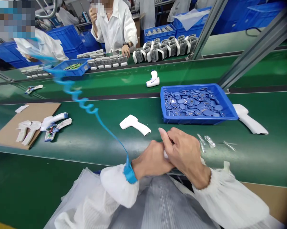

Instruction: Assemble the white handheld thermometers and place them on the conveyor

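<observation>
A small white piece (166, 155) shows only a little between the two hands, just above the near edge of the green conveyor belt (91, 140); what it is exactly I cannot tell. The left hand (151, 160) is clenched around it from below and the right hand (184, 152) closes over it from above, with the forefinger stretched out. The hands press together, probably to keep such a small part steady. On the left wrist sits a blue wrist strap (129, 171) with a coiled cord, probably against static. Just beyond the hands lies a white pistol-shaped plastic shell (135, 124), and near it on the right a blue plastic tray (198, 120) full of small blue-grey parts, both within easy reach. Thin clear plastic slips (206, 140) lie beside the right hand. Between the shell and the flat brown cardboard sheet (5, 133) far to the left, the belt has open room.
</observation>
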`<action>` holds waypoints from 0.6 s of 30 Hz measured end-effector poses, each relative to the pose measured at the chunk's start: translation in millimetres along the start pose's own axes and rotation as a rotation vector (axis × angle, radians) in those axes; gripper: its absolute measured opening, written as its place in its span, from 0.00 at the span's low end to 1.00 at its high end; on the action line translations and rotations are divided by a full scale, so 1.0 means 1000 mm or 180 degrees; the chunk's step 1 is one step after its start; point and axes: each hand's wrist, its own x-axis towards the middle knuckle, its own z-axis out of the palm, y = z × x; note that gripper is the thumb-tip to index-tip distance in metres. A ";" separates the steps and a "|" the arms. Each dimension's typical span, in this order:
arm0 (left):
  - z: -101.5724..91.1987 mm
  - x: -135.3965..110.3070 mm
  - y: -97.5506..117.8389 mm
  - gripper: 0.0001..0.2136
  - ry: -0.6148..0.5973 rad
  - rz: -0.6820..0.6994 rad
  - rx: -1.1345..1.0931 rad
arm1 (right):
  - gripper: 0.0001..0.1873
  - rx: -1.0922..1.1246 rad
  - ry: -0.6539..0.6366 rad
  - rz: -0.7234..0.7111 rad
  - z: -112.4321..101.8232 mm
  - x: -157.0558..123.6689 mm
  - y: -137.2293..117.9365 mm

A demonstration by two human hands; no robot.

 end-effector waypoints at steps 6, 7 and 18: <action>-0.007 -0.002 0.000 0.11 0.0155 -0.0109 0.0077 | 0.32 -0.0020 0.0483 0.0135 -0.013 0.006 0.009; -0.008 -0.003 -0.001 0.14 0.0149 -0.0157 -0.0112 | 0.32 0.0000 0.0442 0.0312 -0.015 0.007 0.011; -0.016 -0.033 -0.014 0.14 0.0541 -0.0052 0.0439 | 0.33 0.0313 -0.0487 0.0477 -0.023 0.033 0.023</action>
